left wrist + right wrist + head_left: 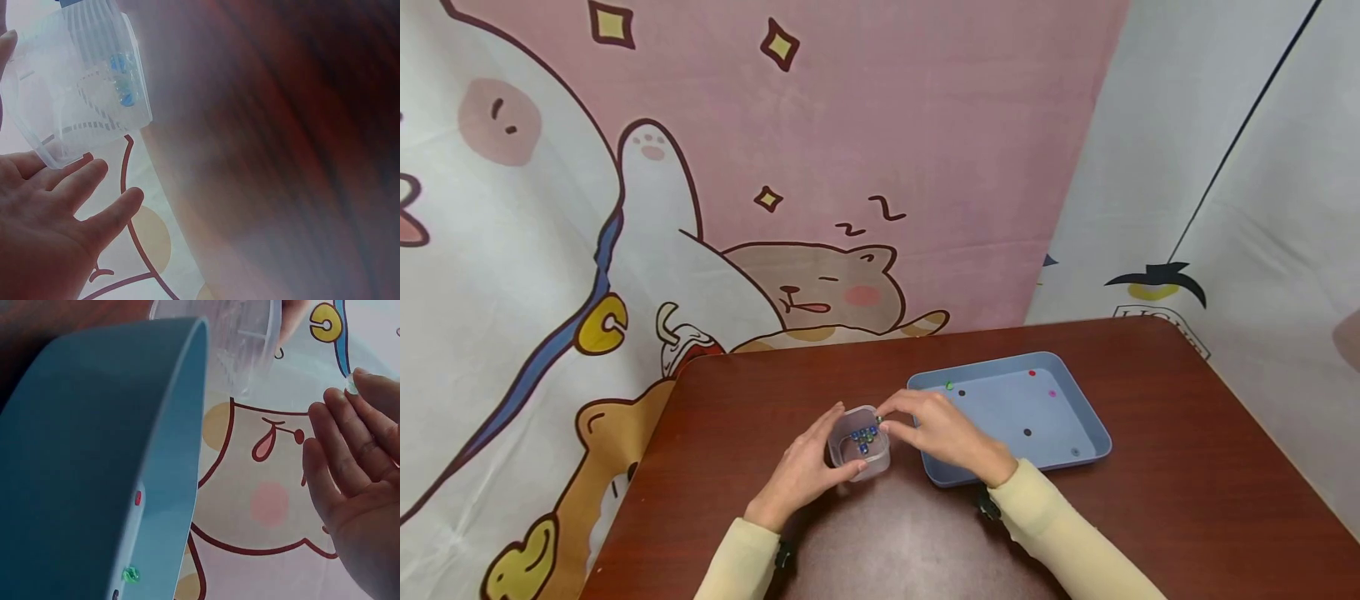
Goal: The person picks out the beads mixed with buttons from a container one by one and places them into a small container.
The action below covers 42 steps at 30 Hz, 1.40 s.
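My left hand (805, 467) grips a small clear plastic container (880, 464) between its thumb and fingers. Several blue and greenish glass marbles (863, 436) lie on the container's bottom, and in the left wrist view the marbles (127, 99) show through its wall. Over the container's right rim, my right hand (943, 429) pinches one small glass marble (880, 419) with thumb and index finger. From the right wrist, this marble (351, 384) looks pale and translucent at the fingertips, while the other fingers extend loosely.
A blue tray (992, 410) stands on the brown table (737, 400), right of the container and partly behind my right wrist. Scattered in the tray are a green piece (950, 386) and several small red, pink and dark discs. A printed cloth (925, 167) hangs behind the table.
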Motion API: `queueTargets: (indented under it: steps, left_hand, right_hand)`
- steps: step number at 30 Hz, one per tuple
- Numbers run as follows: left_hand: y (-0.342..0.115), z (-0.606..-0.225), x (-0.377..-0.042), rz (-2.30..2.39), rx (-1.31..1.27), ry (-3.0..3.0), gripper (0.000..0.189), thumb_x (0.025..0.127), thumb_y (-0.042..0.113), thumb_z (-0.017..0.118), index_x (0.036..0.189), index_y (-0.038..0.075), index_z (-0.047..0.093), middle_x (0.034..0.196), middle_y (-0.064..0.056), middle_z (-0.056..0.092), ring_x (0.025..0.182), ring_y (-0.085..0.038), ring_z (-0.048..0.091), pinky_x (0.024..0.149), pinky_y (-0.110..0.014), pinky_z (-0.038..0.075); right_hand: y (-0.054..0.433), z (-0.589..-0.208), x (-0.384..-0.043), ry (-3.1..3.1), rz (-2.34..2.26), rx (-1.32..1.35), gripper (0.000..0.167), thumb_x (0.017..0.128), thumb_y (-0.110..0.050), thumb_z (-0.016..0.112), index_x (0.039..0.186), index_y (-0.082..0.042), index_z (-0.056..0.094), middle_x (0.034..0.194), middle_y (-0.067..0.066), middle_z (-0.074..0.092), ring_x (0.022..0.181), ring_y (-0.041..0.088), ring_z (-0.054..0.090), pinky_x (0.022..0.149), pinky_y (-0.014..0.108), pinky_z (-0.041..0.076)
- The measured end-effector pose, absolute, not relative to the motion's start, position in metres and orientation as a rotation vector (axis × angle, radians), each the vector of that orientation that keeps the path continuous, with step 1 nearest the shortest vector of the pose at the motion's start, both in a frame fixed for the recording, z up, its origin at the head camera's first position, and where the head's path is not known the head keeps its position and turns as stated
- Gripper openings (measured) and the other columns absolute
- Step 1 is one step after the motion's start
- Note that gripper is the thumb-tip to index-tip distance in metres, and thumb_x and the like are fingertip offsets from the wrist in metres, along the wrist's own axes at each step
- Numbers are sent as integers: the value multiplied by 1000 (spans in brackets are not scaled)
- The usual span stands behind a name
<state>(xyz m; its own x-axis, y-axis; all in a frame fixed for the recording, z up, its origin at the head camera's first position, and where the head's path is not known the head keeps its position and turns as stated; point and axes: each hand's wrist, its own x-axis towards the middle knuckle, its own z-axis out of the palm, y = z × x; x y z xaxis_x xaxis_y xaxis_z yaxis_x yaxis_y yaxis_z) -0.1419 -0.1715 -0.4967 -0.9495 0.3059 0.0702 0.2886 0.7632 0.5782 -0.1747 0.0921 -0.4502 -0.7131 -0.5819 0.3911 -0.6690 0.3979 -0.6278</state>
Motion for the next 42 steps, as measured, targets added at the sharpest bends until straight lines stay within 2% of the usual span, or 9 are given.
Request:
queueTargets:
  steps: [6,19,32,42]
  left_hand:
    - [-172,-496,-142,937,492,2929,101,84,66,76,161,12,39,163,-7,41,138,-33,53,107,-58,46]
    - [-172,-496,-140,936,489,2924,101,84,65,76,161,12,38,163,-7,41,139,-32,52,106,-57,47]
    - [-172,-497,-140,940,496,2930,102,84,67,76,160,10,38,163,-8,41,138,-32,53,105,-58,47]
    - [-171,-495,-142,929,511,2938,100,84,63,78,161,13,38,163,-7,42,138,-30,53,106,-56,47]
  right_hand:
    - [85,-454,-173,-2579,1091,1126,16,97,-16,75,113,-12,77,110,-2,75,101,11,70,85,29,58]
    - [77,-463,-171,-2589,935,1216,15,96,-13,76,111,-13,78,106,-3,74,95,10,69,81,29,57]
    - [73,-468,-168,-2602,834,1251,16,97,-19,75,113,-13,78,108,-3,72,98,10,68,82,28,57]
    - [82,-460,-165,-2568,930,1210,23,96,-18,76,118,-12,77,115,-1,73,104,14,69,89,36,57]
